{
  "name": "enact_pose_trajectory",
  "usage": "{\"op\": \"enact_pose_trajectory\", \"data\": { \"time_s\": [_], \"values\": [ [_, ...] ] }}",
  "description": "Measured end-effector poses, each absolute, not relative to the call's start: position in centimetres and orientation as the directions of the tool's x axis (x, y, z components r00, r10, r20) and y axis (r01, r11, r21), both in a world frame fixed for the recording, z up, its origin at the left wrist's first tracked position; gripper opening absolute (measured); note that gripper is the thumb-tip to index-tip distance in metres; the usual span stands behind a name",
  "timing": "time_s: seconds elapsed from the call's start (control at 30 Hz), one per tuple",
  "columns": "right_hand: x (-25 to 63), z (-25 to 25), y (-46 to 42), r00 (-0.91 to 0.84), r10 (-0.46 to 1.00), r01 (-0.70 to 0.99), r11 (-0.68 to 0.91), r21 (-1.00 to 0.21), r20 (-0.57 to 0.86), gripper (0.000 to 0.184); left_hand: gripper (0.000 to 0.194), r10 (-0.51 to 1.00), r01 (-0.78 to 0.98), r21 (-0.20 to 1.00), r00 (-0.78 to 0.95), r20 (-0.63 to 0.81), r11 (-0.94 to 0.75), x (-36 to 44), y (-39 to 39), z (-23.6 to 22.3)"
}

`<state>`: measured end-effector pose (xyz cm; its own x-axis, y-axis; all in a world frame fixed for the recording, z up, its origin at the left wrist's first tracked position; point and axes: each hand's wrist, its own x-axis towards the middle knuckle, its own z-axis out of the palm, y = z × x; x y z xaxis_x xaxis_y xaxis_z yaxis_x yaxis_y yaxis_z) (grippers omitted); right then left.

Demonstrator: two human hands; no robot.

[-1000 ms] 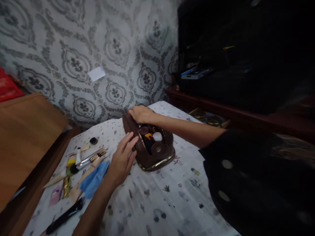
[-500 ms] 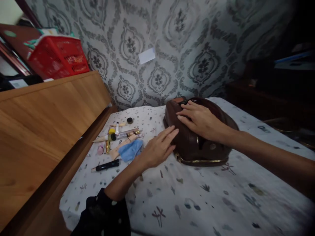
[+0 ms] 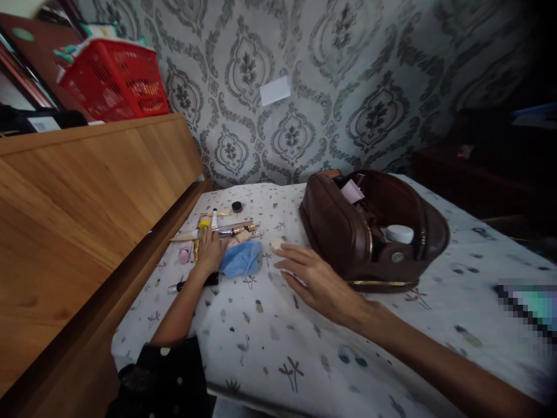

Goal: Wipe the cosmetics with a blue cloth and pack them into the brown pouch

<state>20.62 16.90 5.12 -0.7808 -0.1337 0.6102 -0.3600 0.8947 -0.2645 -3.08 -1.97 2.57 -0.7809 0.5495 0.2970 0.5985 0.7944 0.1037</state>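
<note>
My left hand [image 3: 209, 255] reaches over a group of cosmetics, its fingers stretched out and partly hiding what lies beneath. Beside it are a crumpled blue cloth [image 3: 241, 259], a pink bottle [image 3: 184, 255], a gold tube [image 3: 196, 249] and a black tube [image 3: 211, 279] partly behind my wrist. My right hand [image 3: 311, 280] is open above the sheet, fingertips close to a small round cream-coloured item [image 3: 277, 244]; whether they touch cannot be told. Right of it stands a brown toiletry bag [image 3: 337, 226], unzipped, with a white-lidded jar [image 3: 399, 234] and a pale pink tube [image 3: 352, 191] inside.
A small black jar [image 3: 237, 206] sits behind the cosmetics on the patterned sheet [image 3: 270, 348]. A wooden headboard [image 3: 96, 186] rises at left, with a red basket [image 3: 117, 78] on top. A blurred-out screen [image 3: 533, 305] lies at far right.
My right hand has left the bag and moved left and down. The bag's opening and contents now show. My left hand has shifted left from beside the bag to the cosmetics.
</note>
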Motion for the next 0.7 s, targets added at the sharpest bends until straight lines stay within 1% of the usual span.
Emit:
{"op": "enact_pose_trajectory", "data": {
  "time_s": [0.1, 0.17, 0.23, 0.33, 0.47, 0.57, 0.63, 0.7],
  "values": [
    [18.9, 2.7, 15.5, -0.844, -0.1, -0.349, 0.849, -0.397, 0.528, 0.026, 0.036, 0.564, 0.61, 0.103, -0.775, 0.284, 0.786, -2.4, -2.2, 2.4],
    [17.8, 1.3, 14.7, -0.863, -0.087, -0.34, 0.829, -0.444, 0.497, 0.028, 0.036, 0.598, 0.641, 0.096, -0.753, 0.275, 0.762, -1.3, -1.8, 2.5],
    [17.0, 0.2, 14.0, -0.868, -0.08, -0.337, 0.821, -0.462, 0.49, 0.03, 0.035, 0.639, 0.679, 0.091, -0.721, 0.267, 0.728, 0.0, -1.2, 2.6],
    [16.6, -0.8, 13.4, -0.864, -0.069, -0.33, 0.826, -0.457, 0.498, 0.03, 0.029, 0.684, 0.727, 0.101, -0.677, 0.274, 0.679, 1.4, -0.7, 2.9],
    [16.9, -1.0, 13.4, -0.873, -0.077, -0.318, 0.839, -0.442, 0.482, 0.03, 0.025, 0.72, 0.772, 0.141, -0.631, 0.287, 0.62, 1.1, -1.0, 3.6],
    [17.1, -0.9, 13.5, -0.873, -0.073, -0.314, 0.841, -0.441, 0.482, 0.031, 0.027, 0.671, 0.735, 0.157, -0.67, 0.317, 0.66, -0.7, -2.0, 4.2],
    [17.2, -0.8, 13.5, -0.874, -0.078, -0.318, 0.837, -0.445, 0.479, 0.03, 0.03, 0.579, 0.654, 0.156, -0.738, 0.347, 0.74, -2.3, -3.2, 4.4],
    [17.2, -0.8, 13.4, -0.875, -0.08, -0.323, 0.832, -0.451, 0.478, 0.03, 0.035, 0.459, 0.538, 0.159, -0.812, 0.361, 0.828, -4.0, -4.7, 4.4]
  ]
}}
